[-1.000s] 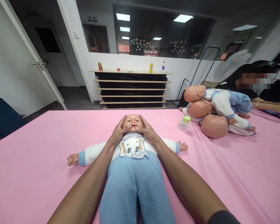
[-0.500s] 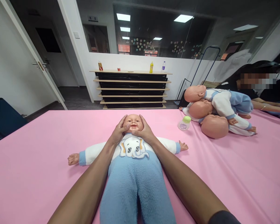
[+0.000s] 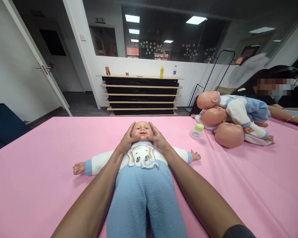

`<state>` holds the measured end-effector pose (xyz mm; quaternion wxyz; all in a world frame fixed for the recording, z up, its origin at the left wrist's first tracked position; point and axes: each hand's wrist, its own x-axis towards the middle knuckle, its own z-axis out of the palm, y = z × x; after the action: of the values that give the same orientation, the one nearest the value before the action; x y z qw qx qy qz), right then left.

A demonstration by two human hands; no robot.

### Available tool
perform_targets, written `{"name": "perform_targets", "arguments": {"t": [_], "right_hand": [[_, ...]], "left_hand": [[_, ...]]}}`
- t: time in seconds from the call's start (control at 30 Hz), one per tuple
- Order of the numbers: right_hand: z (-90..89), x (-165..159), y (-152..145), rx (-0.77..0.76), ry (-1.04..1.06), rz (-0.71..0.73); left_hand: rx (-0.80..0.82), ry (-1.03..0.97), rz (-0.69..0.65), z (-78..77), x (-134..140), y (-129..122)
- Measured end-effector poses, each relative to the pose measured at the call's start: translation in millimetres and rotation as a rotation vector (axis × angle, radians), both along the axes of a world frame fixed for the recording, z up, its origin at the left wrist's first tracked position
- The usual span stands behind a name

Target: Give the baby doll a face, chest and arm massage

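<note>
A baby doll (image 3: pixel 142 181) in a white and light blue fleece suit with an elephant face lies on its back, arms spread out. Its head points away from me. My left hand (image 3: pixel 129 138) cups the left side of the doll's head, thumb resting on the cheek beside the mouth. On the other side, my right hand (image 3: pixel 159 138) cups the head the same way, its thumb on the lower cheek. The fingertips of both hands reach up along the temples. Both forearms lie over the doll's upper arms and alongside its body.
Three similar dolls (image 3: pixel 228 135) are piled at the right of the pink-covered table (image 3: pixel 39 165). Near them stands a small bottle with a green cap (image 3: pixel 197 131). A person (image 3: pixel 253 79) leans at the far right. A low shelf stack (image 3: pixel 141 94) stands behind.
My right thumb has slid from under the doll's chin outward and up onto its cheek. My left thumb has dropped slightly. The doll has stayed in place.
</note>
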<state>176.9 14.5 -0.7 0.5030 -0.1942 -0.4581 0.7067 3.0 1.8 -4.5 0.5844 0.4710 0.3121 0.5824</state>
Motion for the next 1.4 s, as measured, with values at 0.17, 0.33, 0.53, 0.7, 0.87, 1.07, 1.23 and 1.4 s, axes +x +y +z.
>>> {"name": "perform_targets", "arguments": {"t": [0.17, 0.33, 0.53, 0.7, 0.87, 1.07, 1.23, 1.4], "right_hand": [[-2.4, -0.5, 1.6, -0.001, -0.009, -0.002], [0.8, -0.2, -1.7, 0.057, -0.120, -0.097], [4.4, 1.1, -3.7, 0.063, -0.129, -0.080], [-0.9, 0.4, 1.1, 0.000, 0.008, -0.002], [0.8, 3.1, -0.1, -0.032, 0.052, 0.056], [-0.7, 0.7, 0.9, -0.009, 0.025, 0.027], [2.1, 3.9, -5.3, 0.105, -0.187, -0.060], [2.7, 3.9, -5.6, 0.097, -0.171, -0.071]], "left_hand": [[0.077, 0.138, 0.113, 0.0, 2.6, -3.9], [0.070, 0.147, 0.089, 0.7, 0.0, -3.4], [0.047, 0.102, 0.015, 3.8, -2.1, -4.3], [-0.035, -0.039, -0.077, 6.8, -1.1, -7.3], [-0.046, -0.091, -0.105, 7.2, -2.1, -6.4], [-0.018, -0.034, -0.069, 4.7, -1.4, -5.2], [0.006, 0.060, -0.059, 3.8, -3.8, -6.3], [0.009, 0.034, -0.056, 3.8, -4.0, -5.1]]}}
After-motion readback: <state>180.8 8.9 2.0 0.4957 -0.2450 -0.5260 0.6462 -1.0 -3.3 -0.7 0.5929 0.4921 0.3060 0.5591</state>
